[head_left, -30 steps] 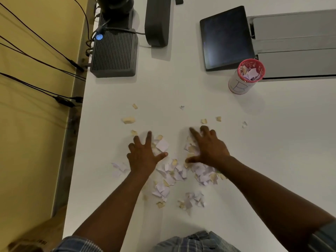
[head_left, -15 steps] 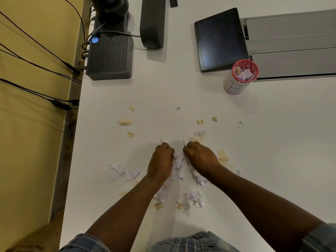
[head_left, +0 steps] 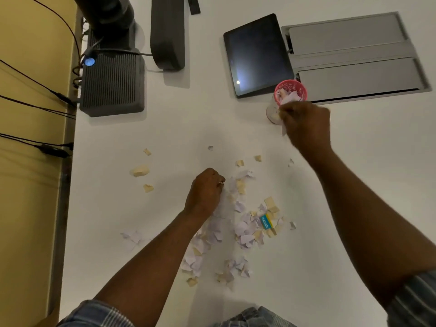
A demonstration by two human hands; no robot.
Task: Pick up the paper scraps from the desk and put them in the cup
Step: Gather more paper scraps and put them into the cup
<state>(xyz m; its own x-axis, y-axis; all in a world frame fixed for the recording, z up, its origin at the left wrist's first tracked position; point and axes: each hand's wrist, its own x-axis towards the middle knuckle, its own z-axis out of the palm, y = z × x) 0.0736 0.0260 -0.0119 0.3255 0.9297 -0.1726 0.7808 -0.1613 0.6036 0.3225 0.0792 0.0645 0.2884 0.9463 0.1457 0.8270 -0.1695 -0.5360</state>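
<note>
White and tan paper scraps (head_left: 245, 228) lie heaped on the white desk (head_left: 188, 128) in front of me, with loose bits spread further out, such as a tan piece (head_left: 140, 171). The red-rimmed cup (head_left: 290, 89) stands at the back right with scraps inside. My right hand (head_left: 306, 125) is raised just in front of the cup, blurred, closed on white paper scraps that stick out toward the rim. It hides the cup's lower side. My left hand (head_left: 205, 192) rests fisted at the heap's left edge, closed on scraps.
A dark tablet (head_left: 257, 54) lies just left of the cup, a grey cable hatch (head_left: 354, 57) behind it. A ribbed black box (head_left: 112, 83) and a dark stand (head_left: 167, 31) sit at the back left. Cables (head_left: 35, 100) hang along the desk's left edge.
My right hand has lifted off the heap with scraps and swung up and right to the cup. My left hand stays fisted at the pile. The view has shifted slightly.
</note>
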